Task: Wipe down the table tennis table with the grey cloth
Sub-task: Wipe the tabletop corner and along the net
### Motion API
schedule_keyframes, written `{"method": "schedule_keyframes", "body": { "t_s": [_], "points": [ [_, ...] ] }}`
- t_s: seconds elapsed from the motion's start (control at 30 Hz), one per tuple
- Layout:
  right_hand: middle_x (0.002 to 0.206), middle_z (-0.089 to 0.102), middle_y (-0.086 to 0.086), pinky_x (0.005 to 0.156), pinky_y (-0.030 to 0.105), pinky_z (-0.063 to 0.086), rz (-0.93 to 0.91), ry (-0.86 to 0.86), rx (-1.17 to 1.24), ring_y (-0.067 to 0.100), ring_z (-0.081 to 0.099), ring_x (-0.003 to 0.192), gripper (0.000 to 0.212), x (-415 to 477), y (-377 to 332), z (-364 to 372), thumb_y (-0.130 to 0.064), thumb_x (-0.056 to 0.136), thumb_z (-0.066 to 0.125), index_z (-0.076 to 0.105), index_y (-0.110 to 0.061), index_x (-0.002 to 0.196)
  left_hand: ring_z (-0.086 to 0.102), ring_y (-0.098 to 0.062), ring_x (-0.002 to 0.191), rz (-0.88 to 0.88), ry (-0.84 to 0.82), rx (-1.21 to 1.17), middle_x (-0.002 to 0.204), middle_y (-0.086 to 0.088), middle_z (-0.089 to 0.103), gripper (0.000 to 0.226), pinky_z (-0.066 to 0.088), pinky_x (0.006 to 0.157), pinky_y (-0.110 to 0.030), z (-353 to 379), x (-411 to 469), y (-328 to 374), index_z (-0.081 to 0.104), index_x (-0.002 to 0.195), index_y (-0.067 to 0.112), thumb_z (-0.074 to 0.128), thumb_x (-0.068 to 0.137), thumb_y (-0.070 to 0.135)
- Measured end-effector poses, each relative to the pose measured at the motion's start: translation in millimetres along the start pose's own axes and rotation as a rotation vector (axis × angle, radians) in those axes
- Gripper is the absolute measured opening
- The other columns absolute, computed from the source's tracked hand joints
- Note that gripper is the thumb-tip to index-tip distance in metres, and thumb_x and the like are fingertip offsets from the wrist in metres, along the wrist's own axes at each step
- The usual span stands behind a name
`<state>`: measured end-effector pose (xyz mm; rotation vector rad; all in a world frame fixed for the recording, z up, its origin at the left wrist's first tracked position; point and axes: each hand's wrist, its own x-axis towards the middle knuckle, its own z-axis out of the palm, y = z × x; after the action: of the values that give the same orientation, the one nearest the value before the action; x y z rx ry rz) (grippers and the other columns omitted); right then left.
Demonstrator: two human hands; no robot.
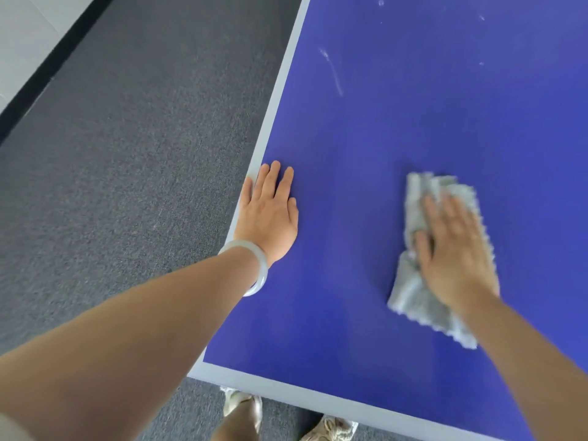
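Table, blue with a pale border, bears white smears towards its far end; grey carpet alongside. Left hand rests flat at the table's left edge, fingers straight, holding nothing. Right hand, blurred, presses the grey cloth onto the table, fingers extended.

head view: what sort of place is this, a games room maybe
Likely an indoor games or recreation room, though it is hard to be sure: a blue table tennis table with pale edge lines, grey carpet, and a dark skirting strip under a pale wall.
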<state>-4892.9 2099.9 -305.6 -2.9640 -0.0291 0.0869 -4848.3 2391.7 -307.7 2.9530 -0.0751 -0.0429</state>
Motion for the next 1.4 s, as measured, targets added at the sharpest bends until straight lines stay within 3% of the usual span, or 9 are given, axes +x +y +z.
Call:
{"method": "schedule_keyframes", "body": {
  "t_s": [0.17, 0.4, 0.6, 0.73, 0.83, 1.0, 1.1, 1.23, 1.4],
  "points": [
    [0.167, 0.002, 0.011, 0.124, 0.045, -0.003, 0.431, 0.084, 0.047, 0.025, -0.003, 0.154, 0.064, 48.7, -52.8, 6.1, -0.034, 0.102, 0.023, 0.005, -0.011, 0.159, -0.001, -0.02, 0.153, 0.013, 0.014, -0.003, 0.166, -0.003, 0.005, 0.057, 0.0, 0.124, -0.042, 2.1, 1.8, -1.5, 0.011, 0.158, 0.018, 0.022, 0.103, 0.03],
    [0.167, -0.003, 0.002, 0.125, 0.039, -0.007, -0.1, -0.014, 0.017, 0.018, -0.011, 0.153, 0.062, -19.7, -172.3, 33.0, -0.039, 0.102, 0.014, 0.003, -0.018, 0.16, 0.004, -0.021, 0.153, 0.135, 0.035, -0.112, 0.166, -0.008, 0.01, 0.055, 0.001, 0.124, -0.034, -0.7, 1.5, -9.3, 0.017, 0.157, 0.01, 0.027, 0.104, 0.018],
    [0.166, 0.007, 0.007, 0.123, 0.045, 0.007, -0.067, -0.054, -0.054, 0.025, 0.002, 0.154, 0.064, -113.1, -179.2, 37.8, -0.039, 0.101, 0.024, 0.013, -0.012, 0.159, 0.008, -0.021, 0.153, 0.517, -0.018, -0.089, 0.165, -0.004, 0.013, 0.057, 0.005, 0.125, -0.034, -7.7, -27.4, -64.1, 0.021, 0.157, 0.012, 0.036, 0.102, 0.006],
    [0.165, 0.01, 0.017, 0.122, 0.05, 0.01, 0.083, -0.026, -0.001, 0.033, 0.005, 0.153, 0.069, -120.1, -238.5, 51.8, -0.039, 0.098, 0.026, 0.015, -0.005, 0.157, 0.006, -0.014, 0.153, 0.363, -0.036, -0.437, 0.164, -0.004, 0.018, 0.049, 0.006, 0.124, -0.027, -8.6, -42.4, -77.8, 0.028, 0.154, 0.007, 0.031, 0.105, 0.005],
    [0.166, -0.007, 0.014, 0.124, 0.048, -0.003, 0.091, -0.047, 0.037, 0.029, -0.012, 0.153, 0.069, -78.1, -273.0, 55.4, -0.038, 0.098, 0.017, -0.003, -0.009, 0.157, 0.004, -0.008, 0.152, 0.263, -0.082, -0.575, 0.164, 0.001, 0.016, 0.049, 0.004, 0.122, -0.021, -9.2, -42.7, -77.6, 0.024, 0.156, 0.01, 0.028, 0.107, 0.01],
    [0.165, -0.017, 0.007, 0.123, 0.042, -0.013, 0.044, -0.103, 0.026, 0.021, -0.022, 0.151, 0.066, -32.3, -279.3, 45.8, -0.033, 0.099, 0.012, -0.013, -0.015, 0.157, 0.017, -0.019, 0.151, -0.373, -0.242, -1.216, 0.162, -0.004, 0.021, 0.049, 0.006, 0.109, -0.006, -6.0, -43.1, -91.3, 0.012, 0.156, 0.011, 0.023, 0.11, 0.024],
    [0.167, -0.005, 0.008, 0.124, 0.044, -0.002, 0.005, -0.09, 0.0, 0.022, -0.012, 0.153, 0.065, -88.9, -273.0, 48.2, -0.037, 0.101, 0.018, 0.001, -0.013, 0.159, 0.024, -0.012, 0.147, -0.187, -0.479, -1.106, 0.161, 0.013, 0.024, 0.05, 0.018, 0.111, -0.019, -17.0, -38.0, -93.7, 0.015, 0.156, 0.04, 0.024, 0.108, 0.044],
    [0.164, 0.018, 0.015, 0.118, 0.05, 0.017, 0.005, -0.076, -0.031, 0.032, 0.017, 0.152, 0.067, -147.2, -272.1, 54.9, -0.039, 0.097, 0.031, 0.026, -0.007, 0.155, 0.016, -0.006, 0.149, -0.262, -0.658, -1.34, 0.16, 0.025, 0.016, 0.05, 0.009, 0.123, -0.043, -18.9, -32.9, -102.8, 0.01, 0.152, 0.054, 0.028, 0.106, 0.05],
    [0.166, 0.003, 0.01, 0.123, 0.048, 0.005, 0.099, -0.058, -0.022, 0.027, -0.002, 0.154, 0.068, -86.7, -291.4, 56.1, -0.043, 0.098, 0.02, 0.01, -0.014, 0.158, 0.036, -0.012, 0.143, -0.299, -0.729, -1.498, 0.156, 0.014, 0.036, 0.049, 0.025, 0.121, -0.042, -18.3, -25.6, -108.9, 0.02, 0.152, 0.051, 0.037, 0.107, 0.041]
  ]
}}
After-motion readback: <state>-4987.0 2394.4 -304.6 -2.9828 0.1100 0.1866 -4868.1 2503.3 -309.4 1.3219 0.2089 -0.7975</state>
